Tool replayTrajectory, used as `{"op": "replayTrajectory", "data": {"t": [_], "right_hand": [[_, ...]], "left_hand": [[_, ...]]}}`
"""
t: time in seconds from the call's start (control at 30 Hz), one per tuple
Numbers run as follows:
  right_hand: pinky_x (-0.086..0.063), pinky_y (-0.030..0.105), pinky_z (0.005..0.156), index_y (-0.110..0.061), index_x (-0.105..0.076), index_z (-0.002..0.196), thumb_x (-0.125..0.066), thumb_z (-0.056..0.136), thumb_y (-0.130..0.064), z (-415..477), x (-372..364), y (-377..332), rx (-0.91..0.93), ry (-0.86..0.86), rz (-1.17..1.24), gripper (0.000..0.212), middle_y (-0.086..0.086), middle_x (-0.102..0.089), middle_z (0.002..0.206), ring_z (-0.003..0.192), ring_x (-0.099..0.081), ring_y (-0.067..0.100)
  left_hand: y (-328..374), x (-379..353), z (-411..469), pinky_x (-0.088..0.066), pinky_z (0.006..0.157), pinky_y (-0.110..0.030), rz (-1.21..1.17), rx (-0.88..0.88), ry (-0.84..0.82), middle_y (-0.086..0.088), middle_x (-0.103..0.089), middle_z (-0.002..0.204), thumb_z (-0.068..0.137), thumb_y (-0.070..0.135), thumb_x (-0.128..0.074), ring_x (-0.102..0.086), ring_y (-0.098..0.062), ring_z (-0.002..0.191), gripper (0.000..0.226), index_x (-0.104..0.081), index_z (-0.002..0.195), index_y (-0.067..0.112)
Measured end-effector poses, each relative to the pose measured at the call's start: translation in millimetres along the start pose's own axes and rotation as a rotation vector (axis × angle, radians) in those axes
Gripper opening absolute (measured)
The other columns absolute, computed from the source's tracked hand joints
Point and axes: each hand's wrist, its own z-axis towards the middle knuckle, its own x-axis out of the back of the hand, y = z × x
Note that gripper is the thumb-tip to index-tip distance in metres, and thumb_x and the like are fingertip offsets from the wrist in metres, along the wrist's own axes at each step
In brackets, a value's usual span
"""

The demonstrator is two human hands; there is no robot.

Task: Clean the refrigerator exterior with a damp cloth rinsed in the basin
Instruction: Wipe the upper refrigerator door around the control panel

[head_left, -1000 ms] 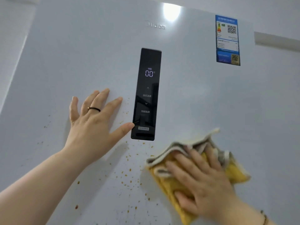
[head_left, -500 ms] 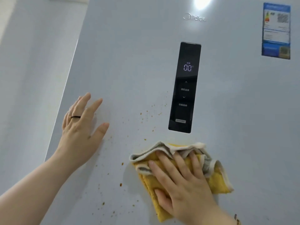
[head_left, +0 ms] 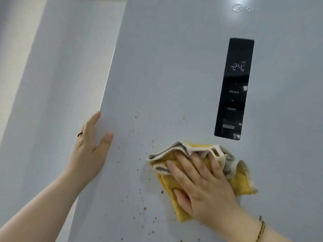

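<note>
refrigerator door (head_left: 174,67): a pale, glossy front that fills most of the frame. Its left edge runs slantwise from the top centre down to the lower left.
wall (head_left: 52,67): a plain pale surface in the left third of the frame, beside the door edge.
control panel (head_left: 234,89): a tall black strip in the upper right of the frame. It is lit, reads -24 near its top, and has small arrows and labels below that are too small to read.
logo (head_left: 243,8): faint lettering at the top right, partly washed out by a bright glare beside it.
cloth (head_left: 241,182): yellow with a grey-white border, bunched and folded. It lies flat against the door in the lower right-centre of the frame, just below the panel's lower end.
right grip (head_left: 201,186): open, with the fingers straight and spread. The palm and fingers press on the cloth and do not curl round it.
bracelet (head_left: 261,227): a thin dark band on the right wrist, at the lower right.
left grip (head_left: 90,151): open and holding nothing, at the left centre of the frame. The fingers point up along the door's left edge and the thumb is spread onto the front face.
ring (head_left: 80,134): a dark band on one left finger.
brown specks (head_left: 152,142): scattered over the door between the two grips and down towards the bottom edge. One larger spot sits just left of the cloth.
</note>
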Motion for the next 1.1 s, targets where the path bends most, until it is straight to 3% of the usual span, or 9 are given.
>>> {"op": "replayTrajectory", "data": {"t": [0.1, 0.33, 0.4, 0.6, 0.67, 0.8, 0.9, 1.0, 1.1], "right_hand": [[-0.014, 0.046, 0.106, -0.021, -0.041, 0.128, -0.024, 0.093, -0.042, 21.9, -0.4, 23.4, 0.060, 0.069, -0.005, 0.044, 0.003, -0.057, 0.128, 0.122, -0.038, 0.025], [-0.014, 0.046, 0.099, -0.012, -0.041, 0.128, -0.035, 0.081, -0.038, 92.8, -3.4, 39.8, -0.500, 0.157, -0.023, 0.055, 0.019, -0.053, 0.130, 0.123, -0.030, 0.032], [-0.013, 0.048, 0.101, -0.013, -0.040, 0.129, -0.034, 0.081, -0.039, 83.7, -7.7, 7.1, -0.426, 0.140, 0.001, 0.055, 0.018, -0.053, 0.130, 0.124, -0.029, 0.032], [-0.018, 0.049, 0.105, -0.022, -0.044, 0.125, -0.034, 0.087, -0.042, 46.2, -12.3, -27.5, 0.230, 0.073, 0.075, 0.044, 0.003, -0.061, 0.124, 0.120, -0.039, 0.026], [-0.023, 0.049, 0.099, -0.020, -0.046, 0.124, -0.039, 0.080, -0.045, 70.9, -12.4, -9.4, 0.203, 0.111, 0.063, 0.051, 0.006, -0.063, 0.122, 0.119, -0.038, 0.026], [-0.018, 0.047, 0.097, -0.013, -0.058, 0.122, -0.038, 0.076, -0.043, 127.9, -12.6, -1.6, -0.231, 0.138, 0.024, 0.058, 0.013, -0.060, 0.122, 0.120, -0.043, 0.031], [-0.019, 0.045, 0.097, -0.014, -0.060, 0.120, -0.036, 0.074, -0.039, 142.6, -15.2, -41.1, -0.420, 0.122, 0.049, 0.058, 0.013, -0.062, 0.121, 0.116, -0.051, 0.035], [-0.021, 0.047, 0.097, -0.017, -0.064, 0.116, -0.034, 0.074, -0.037, 121.9, -20.0, -88.7, -0.207, 0.082, 0.115, 0.055, 0.008, -0.065, 0.117, 0.115, -0.040, 0.030], [-0.024, 0.047, 0.096, -0.020, -0.068, 0.110, -0.036, 0.074, -0.038, 108.9, -17.8, -92.4, 0.051, 0.076, 0.169, 0.052, 0.005, -0.067, 0.113, 0.111, -0.055, 0.029]], "left_hand": [[-4.7, 7.7, -2.9, -0.025, 0.098, -0.028, -0.060, 0.079, -0.020, 0.004, -0.031, 0.146, 0.092, 0.022, -0.045, -0.031, -0.015, 0.133, 0.058, -0.019, 0.143, 0.030], [-17.2, 10.5, -21.6, -0.028, 0.091, -0.023, -0.223, 0.183, -0.038, 0.014, -0.039, 0.125, 0.092, 0.017, -0.046, -0.041, -0.005, 0.111, 0.057, -0.021, 0.141, 0.031], [-17.7, 13.1, -22.9, -0.028, 0.090, -0.021, -0.292, 0.219, -0.044, 0.015, -0.042, 0.122, 0.093, 0.017, -0.043, -0.042, -0.004, 0.110, 0.051, -0.025, 0.138, 0.032], [-27.4, 23.5, -15.9, -0.039, 0.081, -0.015, -0.502, 0.285, -0.102, 0.017, -0.055, 0.113, 0.095, 0.013, -0.038, -0.052, -0.004, 0.106, 0.029, -0.041, 0.117, 0.031], [-30.6, 24.4, -14.4, -0.039, 0.079, -0.016, -0.524, 0.302, -0.109, 0.014, -0.056, 0.116, 0.095, 0.013, -0.040, -0.053, -0.004, 0.106, 0.026, -0.047, 0.114, 0.030], [-34.7, 27.4, -12.8, -0.040, 0.078, -0.017, -0.582, 0.272, -0.130, 0.022, -0.068, 0.096, 0.076, 0.024, -0.056, -0.061, 0.005, 0.092, 0.022, -0.060, 0.095, 0.033], [-39.6, 29.1, -10.5, -0.041, 0.082, -0.020, -0.650, 0.276, -0.123, 0.019, -0.069, 0.093, 0.066, 0.024, -0.045, -0.062, -0.001, 0.093, 0.031, -0.062, 0.092, 0.030], [-40.1, 30.5, -7.1, -0.042, 0.085, -0.023, -0.713, 0.322, -0.123, 0.008, -0.066, 0.098, 0.075, 0.016, -0.048, -0.061, -0.008, 0.093, 0.023, -0.061, 0.094, 0.021], [-39.8, 34.1, -2.9, -0.049, 0.072, -0.014, -0.739, 0.357, -0.140, 0.009, -0.069, 0.080, 0.093, 0.005, -0.032, -0.063, -0.004, 0.076, 0.032, -0.061, 0.092, 0.016]]}}
